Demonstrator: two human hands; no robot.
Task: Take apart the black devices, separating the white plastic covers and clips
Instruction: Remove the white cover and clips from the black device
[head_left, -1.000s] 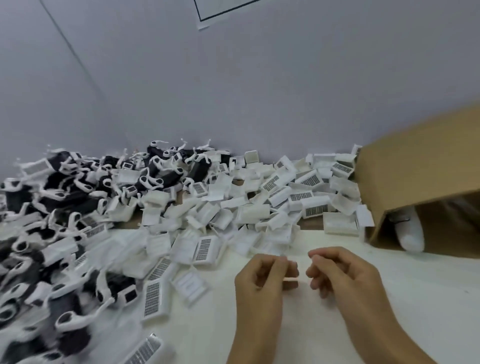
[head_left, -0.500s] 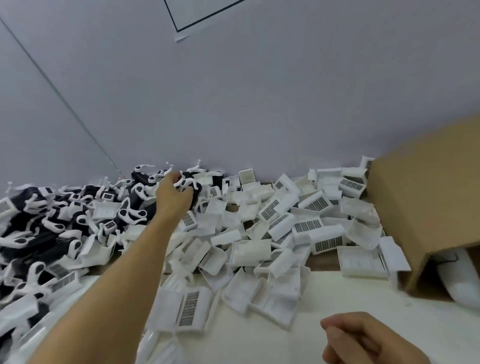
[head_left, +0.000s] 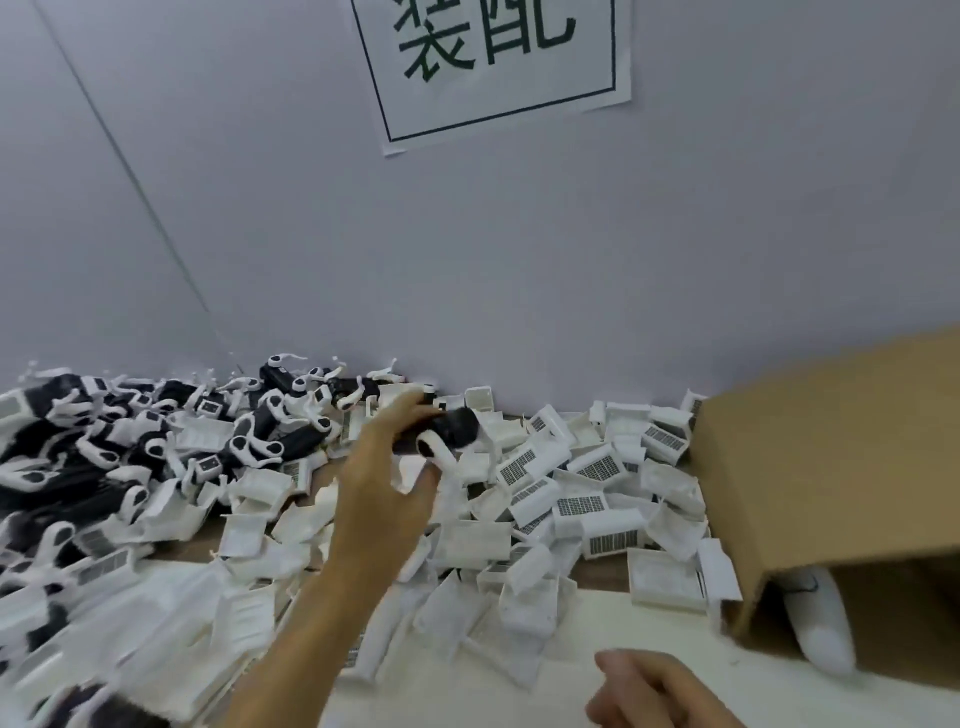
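Grey wall (head_left: 519, 249) fills the upper part of the view, with a white paper sign (head_left: 498, 67) bearing dark printed characters stuck high on it. Below the sign, along the foot of the wall, lies a white tabletop (head_left: 649, 618). Down and to the right of the sign stands a brown cardboard box (head_left: 841, 447) on its side, its open mouth showing a white rounded object (head_left: 826, 634) inside. Directly under the sign spreads a heap of white plastic covers (head_left: 587, 499), many with dark grilles. Down and to the left of the sign sits a pile of black devices with white clips (head_left: 156, 447).

Beneath the sign, above the covers, the left hand (head_left: 384, 483) grips one black cylindrical device (head_left: 452, 428), fingers curled over its body and thumb underneath; a white clip (head_left: 441, 457) hangs from its near end. Far below the sign, at the bottom edge, the right hand (head_left: 654, 691) rests on the tabletop with fingers loosely curled, holding nothing.
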